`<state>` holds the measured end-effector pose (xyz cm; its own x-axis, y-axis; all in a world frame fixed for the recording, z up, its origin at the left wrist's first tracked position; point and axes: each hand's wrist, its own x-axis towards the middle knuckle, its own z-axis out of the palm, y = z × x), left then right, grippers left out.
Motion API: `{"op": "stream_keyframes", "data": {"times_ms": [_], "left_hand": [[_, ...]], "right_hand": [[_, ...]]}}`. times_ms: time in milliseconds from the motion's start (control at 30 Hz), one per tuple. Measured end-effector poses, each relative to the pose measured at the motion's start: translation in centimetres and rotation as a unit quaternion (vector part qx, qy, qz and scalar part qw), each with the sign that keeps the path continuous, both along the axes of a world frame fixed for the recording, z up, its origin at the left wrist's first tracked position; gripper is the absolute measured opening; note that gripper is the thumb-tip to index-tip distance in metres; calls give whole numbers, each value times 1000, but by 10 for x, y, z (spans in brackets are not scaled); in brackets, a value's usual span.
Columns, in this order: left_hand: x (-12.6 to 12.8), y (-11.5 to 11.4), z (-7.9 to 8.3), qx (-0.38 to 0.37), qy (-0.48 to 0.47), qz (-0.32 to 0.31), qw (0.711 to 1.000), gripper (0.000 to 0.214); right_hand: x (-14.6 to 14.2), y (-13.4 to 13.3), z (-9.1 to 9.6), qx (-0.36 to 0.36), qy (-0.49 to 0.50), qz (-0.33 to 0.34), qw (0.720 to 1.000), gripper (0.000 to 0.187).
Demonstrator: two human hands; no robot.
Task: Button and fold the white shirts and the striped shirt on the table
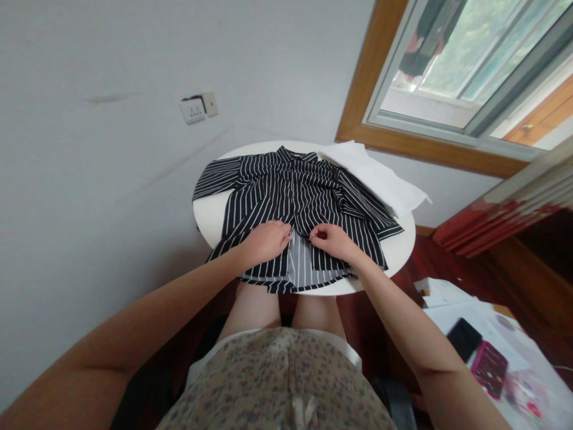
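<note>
A black shirt with white stripes (268, 197) lies spread front side up on a round white table (210, 221), its collar toward the wall. Below the middle its two front edges part, and the paler inside of the back shows between them. My left hand (267, 242) pinches the front edge on the left, fingers pressed together. On the other side of the gap, my right hand (333, 242) has thumb and forefinger closed on the opposite front edge. The sleeves stretch out to both sides.
A folded white cloth or sheet (380, 176) lies at the table's back right, partly under a sleeve. A wall socket (192, 110) sits behind. At the lower right, a covered surface holds a dark phone (464, 339) and a pink-edged object (490, 369). A curtain (505, 203) hangs at right.
</note>
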<state>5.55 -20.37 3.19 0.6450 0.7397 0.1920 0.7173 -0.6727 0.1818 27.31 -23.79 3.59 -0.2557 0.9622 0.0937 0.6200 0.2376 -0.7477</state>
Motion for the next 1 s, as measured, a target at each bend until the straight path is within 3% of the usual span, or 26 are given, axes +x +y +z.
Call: {"op": "stream_keyframes", "data": {"times_ms": [167,367,600,700,833,1000], "left_hand": [[7,9,-4,-59,-96,2,994,30],[11,15,-7,-127,-163,32,978,35],[9,9,-8,-137,-208,35,968,38],[9,5,-11,-133,-225,41,964,39],[9,3,-21,-77,-237,55,967,40],[8,3,-27,-61,-249,40,966,41]], "right_hand": [[-3,1,-1,7,17,-24,1000,8],[-2,-2,5,2,166,-76,983,18],[-23,-7,4,-45,303,-92,947,25],[-32,-8,-9,-43,308,-81,947,23],[-37,-11,-27,20,295,-79,952,18],[-37,-12,-34,65,258,-58,962,20]]}}
